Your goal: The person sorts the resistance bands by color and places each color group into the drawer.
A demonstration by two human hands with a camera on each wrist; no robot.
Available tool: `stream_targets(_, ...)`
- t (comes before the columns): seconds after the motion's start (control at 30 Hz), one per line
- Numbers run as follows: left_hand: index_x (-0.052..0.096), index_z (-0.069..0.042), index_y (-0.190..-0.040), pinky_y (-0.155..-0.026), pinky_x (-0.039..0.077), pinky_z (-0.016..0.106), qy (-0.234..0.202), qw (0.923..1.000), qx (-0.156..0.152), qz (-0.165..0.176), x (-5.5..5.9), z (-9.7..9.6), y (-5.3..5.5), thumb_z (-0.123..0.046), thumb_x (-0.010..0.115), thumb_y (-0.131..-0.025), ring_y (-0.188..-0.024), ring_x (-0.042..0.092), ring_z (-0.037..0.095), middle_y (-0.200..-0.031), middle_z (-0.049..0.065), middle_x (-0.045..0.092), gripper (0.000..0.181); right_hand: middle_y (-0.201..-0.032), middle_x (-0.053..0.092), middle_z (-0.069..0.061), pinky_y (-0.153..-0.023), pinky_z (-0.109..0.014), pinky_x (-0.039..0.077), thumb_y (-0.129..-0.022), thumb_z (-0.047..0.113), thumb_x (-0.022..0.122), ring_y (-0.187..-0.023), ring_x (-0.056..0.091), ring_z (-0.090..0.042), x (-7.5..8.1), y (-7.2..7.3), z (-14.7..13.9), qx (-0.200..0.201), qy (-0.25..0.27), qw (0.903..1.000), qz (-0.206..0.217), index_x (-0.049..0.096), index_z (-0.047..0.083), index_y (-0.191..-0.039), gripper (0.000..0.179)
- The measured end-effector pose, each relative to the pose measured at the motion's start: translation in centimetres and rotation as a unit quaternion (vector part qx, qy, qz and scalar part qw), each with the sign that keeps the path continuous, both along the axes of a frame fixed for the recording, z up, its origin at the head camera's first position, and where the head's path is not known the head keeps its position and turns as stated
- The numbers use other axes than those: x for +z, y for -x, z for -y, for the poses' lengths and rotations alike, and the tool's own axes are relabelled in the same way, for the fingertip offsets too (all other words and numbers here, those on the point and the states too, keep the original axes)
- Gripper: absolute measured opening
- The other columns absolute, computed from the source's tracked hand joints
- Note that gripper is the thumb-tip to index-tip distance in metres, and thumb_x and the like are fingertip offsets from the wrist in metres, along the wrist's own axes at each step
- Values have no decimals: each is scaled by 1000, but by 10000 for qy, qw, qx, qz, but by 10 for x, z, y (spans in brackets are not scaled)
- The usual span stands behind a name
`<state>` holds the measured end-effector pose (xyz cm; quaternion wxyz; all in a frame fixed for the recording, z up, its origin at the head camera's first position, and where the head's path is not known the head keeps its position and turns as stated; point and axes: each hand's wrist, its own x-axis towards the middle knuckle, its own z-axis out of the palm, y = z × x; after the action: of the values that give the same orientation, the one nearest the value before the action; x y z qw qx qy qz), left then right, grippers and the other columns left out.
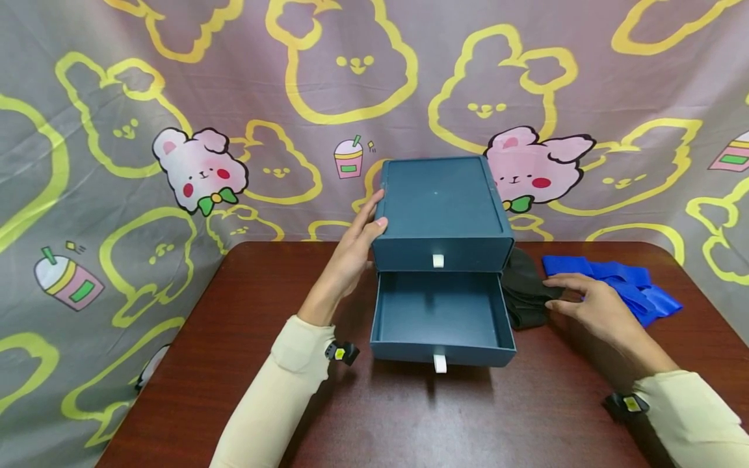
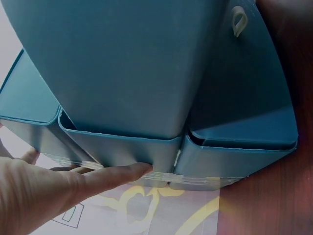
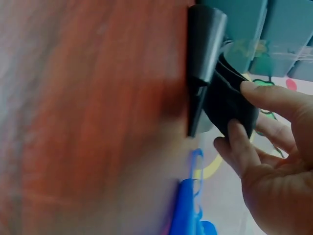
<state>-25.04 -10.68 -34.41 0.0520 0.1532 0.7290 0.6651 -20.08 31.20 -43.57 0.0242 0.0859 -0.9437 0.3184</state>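
Observation:
A dark blue drawer unit (image 1: 439,198) stands on the table, its top drawer (image 1: 409,255) closed. The drawer below it (image 1: 404,354) is pulled out and has a bare inside. My left hand (image 1: 351,253) rests against the unit's left side with fingers extended; in the left wrist view its fingers (image 2: 132,171) touch the blue side wall. To the right of the unit lies a folded black cloth (image 1: 521,296). My right hand (image 1: 597,309) pinches the edge of that cloth (image 3: 227,100) between thumb and fingers.
A folded bright blue cloth (image 1: 626,279) lies just beyond my right hand. Another drawer (image 2: 254,93) with a loop tab shows under the pulled-out one in the left wrist view. A patterned curtain (image 1: 351,78) hangs behind the brown table (image 1: 257,312).

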Motion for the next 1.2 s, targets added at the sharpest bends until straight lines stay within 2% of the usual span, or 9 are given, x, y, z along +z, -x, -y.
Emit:
stream_targets(0.07, 29, -46, -163, -110, 21, 87, -6, 10000, -1, 6, 1, 0, 0, -41, 49, -108, -160, 17, 33, -177, -5, 10, 58, -145, 55, -32, -96, -73, 45, -98, 28, 75, -131, 48, -56, 4, -1, 2, -40, 53, 9999, -117, 66, 4, -137, 47)
stream_targets(0.2, 30, -46, -162, -110, 22, 87, -17, 10000, 8, 23, 1, -1, -1, -42, 49, -108, -159, 18, 32, -177, -5, 10, 58, -145, 57, -27, -80, -40, 58, -97, 27, 76, -122, 55, -48, 13, -3, 5, -115, 145, 9988, -455, 67, 6, -137, 46)
stream_targets(0.3, 30, -46, -162, -110, 22, 87, -29, 10000, 6, 20, 1, 0, -1, -41, 49, -108, -159, 18, 32, -176, -5, 11, 58, -145, 58, -23, -64, -13, 48, -98, 27, 76, -121, 55, -45, 22, -4, 7, -140, 276, 9976, -626, 67, 7, -138, 46)
stream_targets(0.4, 30, -46, -162, -110, 22, 87, -33, 10000, 3, 10, 0, 0, -1, -41, 49, -108, -159, 18, 31, -176, -4, 11, 58, -146, 59, -20, -73, -4, 42, -98, 28, 76, -128, 52, -44, 31, -6, 9, -198, 434, 9960, -758, 67, 9, -139, 46)
stream_targets(0.43, 30, -46, -162, -110, 22, 87, -35, 10000, 5, 11, 0, 0, -1, -41, 49, -108, -159, 18, 31, -176, -4, 11, 58, -145, 59, -19, -77, -2, 39, -97, 29, 76, -129, 52, -40, 34, -7, 10, -237, 464, 9953, -811, 68, 11, -138, 46)
stream_targets(0.53, 29, -46, -163, -110, 22, 87, -35, 10000, 11, 6, 0, 0, -1, -42, 50, -108, -159, 18, 32, -176, -4, 11, 58, -143, 61, -12, -83, 0, 34, -96, 31, 77, -128, 52, -11, 43, -9, 13, -334, 591, 9929, -978, 71, 15, -135, 42)
stream_targets(0.67, 29, -46, -163, -110, 21, 87, -36, 10000, 13, 19, 1, 0, -1, -42, 50, -108, -159, 18, 33, -177, -4, 10, 58, -138, 61, 7, -84, 2, 36, -95, 25, 79, -118, 43, 16, 54, -15, 17, -364, 883, 9879, -1224, 74, 17, -131, 37)
stream_targets(0.8, 29, -46, -163, -110, 22, 87, -9, 10000, 12, 20, 2, -1, -2, -41, 49, -108, -159, 19, 33, -177, -4, 10, 58, -133, 60, 21, -84, 3, 43, -94, 14, 79, -117, 51, 12, 65, -20, 20, -229, 1240, 9803, -1520, 75, 12, -126, 33)
stream_targets(1.2, 29, -46, -163, -110, 22, 87, 17, 10000, 43, -2, 1, -1, -1, -42, 49, -108, -159, 19, 33, -176, -4, 11, 58, -137, 63, 12, -90, 1, 44, -88, -5, 79, -124, 53, -2, 102, -38, 29, -2, 1636, 9641, -2090, 75, 1, -122, 34)
